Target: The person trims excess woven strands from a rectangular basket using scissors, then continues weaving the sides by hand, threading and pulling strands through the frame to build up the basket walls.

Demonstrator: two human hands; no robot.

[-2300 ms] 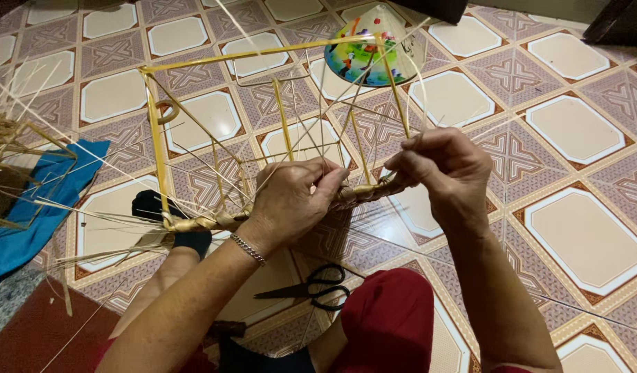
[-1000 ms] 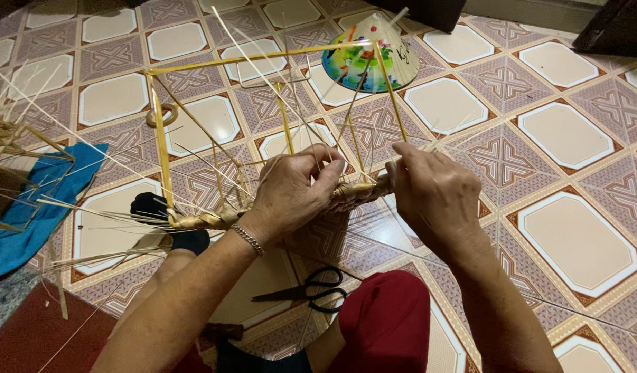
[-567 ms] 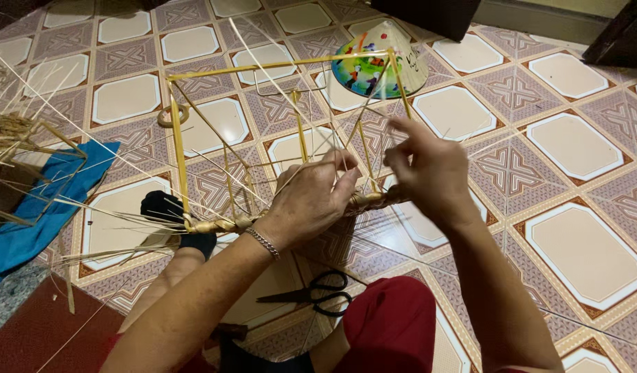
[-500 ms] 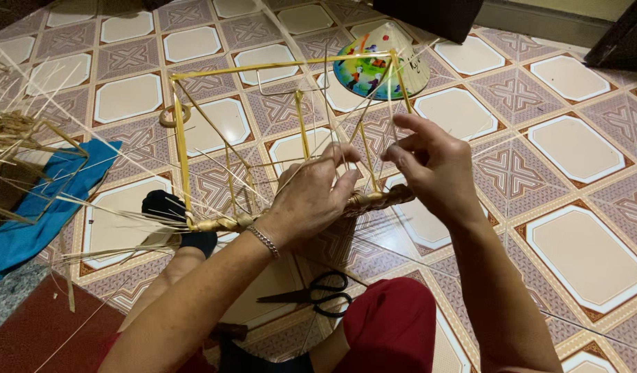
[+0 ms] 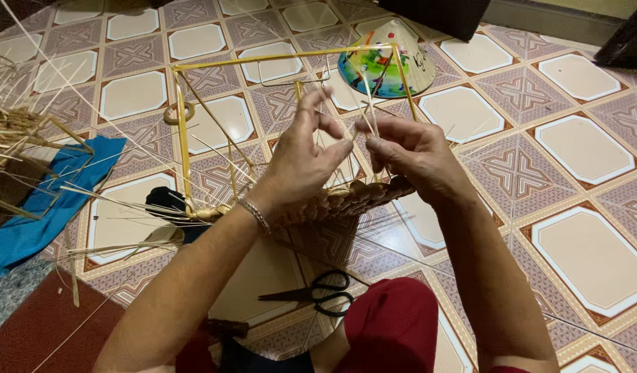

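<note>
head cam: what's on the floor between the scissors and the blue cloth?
Head view: mostly bare tile, crossed by loose straw strands, between the scissors and the blue cloth.

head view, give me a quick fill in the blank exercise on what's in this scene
1. Both hands, the left hand and the right hand, pinch thin straw strands above a woven ____ band.
2. The scissors on the floor have ____ handles.
3. The cloth at the left is ____.
4. The painted hat is shaped like a ____.

Missing words: straw; black; blue; cone
</note>
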